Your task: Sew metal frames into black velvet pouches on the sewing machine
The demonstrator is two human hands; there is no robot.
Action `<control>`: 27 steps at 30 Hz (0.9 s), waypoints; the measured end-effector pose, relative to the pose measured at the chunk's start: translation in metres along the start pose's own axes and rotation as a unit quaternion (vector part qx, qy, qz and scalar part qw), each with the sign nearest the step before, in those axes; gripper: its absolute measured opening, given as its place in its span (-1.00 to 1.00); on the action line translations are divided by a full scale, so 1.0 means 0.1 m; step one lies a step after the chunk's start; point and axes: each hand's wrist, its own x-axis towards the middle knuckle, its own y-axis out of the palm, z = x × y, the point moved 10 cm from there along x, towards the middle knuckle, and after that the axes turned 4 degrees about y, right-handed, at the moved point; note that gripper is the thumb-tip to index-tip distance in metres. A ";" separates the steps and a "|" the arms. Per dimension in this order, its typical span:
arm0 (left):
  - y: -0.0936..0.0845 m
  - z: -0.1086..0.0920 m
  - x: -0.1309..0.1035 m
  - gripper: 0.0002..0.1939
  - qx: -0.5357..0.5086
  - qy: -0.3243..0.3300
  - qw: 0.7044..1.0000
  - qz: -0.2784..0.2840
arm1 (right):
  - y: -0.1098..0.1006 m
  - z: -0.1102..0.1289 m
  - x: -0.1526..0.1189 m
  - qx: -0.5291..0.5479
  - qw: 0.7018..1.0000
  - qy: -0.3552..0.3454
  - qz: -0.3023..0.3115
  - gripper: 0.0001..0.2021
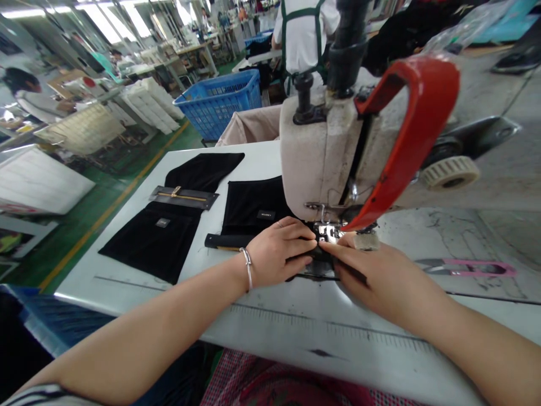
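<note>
Fabric (pixel 257 197) partly under L hand (pixel 279 251)

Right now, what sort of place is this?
Probably a sewing workshop or small factory: an off-white metal sewing machine with a curved red lever, a flat black fabric panel, and pink-handled metal snips.

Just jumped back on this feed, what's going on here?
A person is working at a sewing machine. Their left hand and right hand are both close to the presser foot, fingers on dark material there. A black fabric piece with a small label lies beside the machine head. Further left are more black pieces and a zipper strip; pink-handled snips lie to the right. I can't tell whether the needle is running.
</note>
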 end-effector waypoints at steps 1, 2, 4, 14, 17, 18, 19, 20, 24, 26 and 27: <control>0.00 0.00 0.00 -0.77 0.005 -0.005 1.000 0.004 | 0.00 0.00 0.00 0.000 1.000 -0.001 -0.002 -0.64; 0.00 0.00 0.01 -0.78 0.008 -0.009 1.000 0.007 | -0.01 0.01 0.00 0.001 1.000 -0.002 -0.003 -0.64; -0.01 0.00 0.01 -0.80 0.007 -0.016 1.000 0.007 | -0.01 0.00 0.01 0.003 1.000 0.000 -0.002 -0.64; 0.02 0.05 0.03 -0.82 -0.028 -0.037 0.999 0.010 | -0.02 0.02 0.00 0.008 1.000 -0.003 -0.019 -0.64; -0.05 -0.02 0.03 -0.85 0.030 -0.008 1.000 -0.006 | -0.16 -0.05 -0.01 0.010 0.997 0.009 -0.072 -0.76; -0.07 -0.03 0.03 -0.85 0.044 -0.001 0.999 -0.010 | -0.22 -0.09 -0.02 0.001 0.995 0.022 -0.094 -0.80; -0.09 -0.03 0.02 -0.85 0.053 0.002 0.999 -0.012 | -0.27 -0.14 -0.02 -0.012 0.993 0.037 -0.111 -0.83; -0.10 -0.01 0.00 -0.85 0.052 0.002 0.999 -0.011 | -0.29 -0.18 -0.01 -0.025 0.992 0.048 -0.115 -0.84; -0.12 0.09 -0.02 -0.86 -0.019 -0.006 1.000 -0.013 | -0.22 -0.28 0.03 -0.099 0.990 0.076 -0.065 -0.75; -0.12 0.12 -0.01 -0.89 -0.051 -0.014 0.998 -0.024 | -0.21 -0.28 0.03 -0.116 0.988 0.082 -0.065 -0.67; -0.11 0.12 0.00 -0.90 -0.060 -0.021 0.998 -0.030 | -0.22 -0.25 0.02 -0.104 0.988 0.078 -0.079 -0.66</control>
